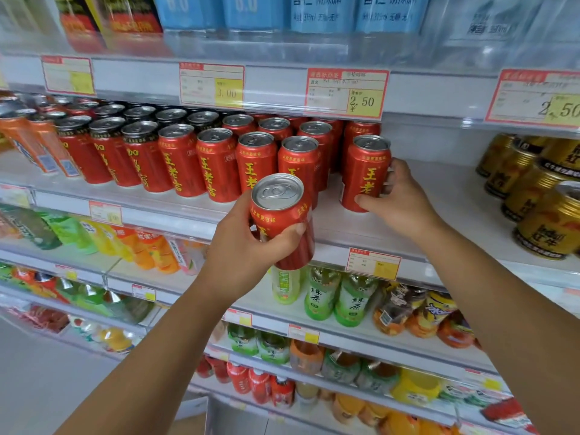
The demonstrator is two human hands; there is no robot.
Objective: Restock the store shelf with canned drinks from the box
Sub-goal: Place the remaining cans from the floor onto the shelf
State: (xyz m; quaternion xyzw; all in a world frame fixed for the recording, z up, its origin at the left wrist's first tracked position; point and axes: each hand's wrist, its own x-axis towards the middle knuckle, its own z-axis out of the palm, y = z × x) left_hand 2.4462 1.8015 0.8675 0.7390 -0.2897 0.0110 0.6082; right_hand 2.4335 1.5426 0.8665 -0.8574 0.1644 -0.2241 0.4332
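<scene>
Left hand grips one red can, tilted, just before the shelf edge; right hand grips a second red can standing at the row's right end. Restocking looks partly done: bare shelf shows beside the gold cans, and the box is out of view.

Two hands, two gripped cans

Single head-worn wide-angle view, forward and slightly down, close to the drinks shelf
</scene>
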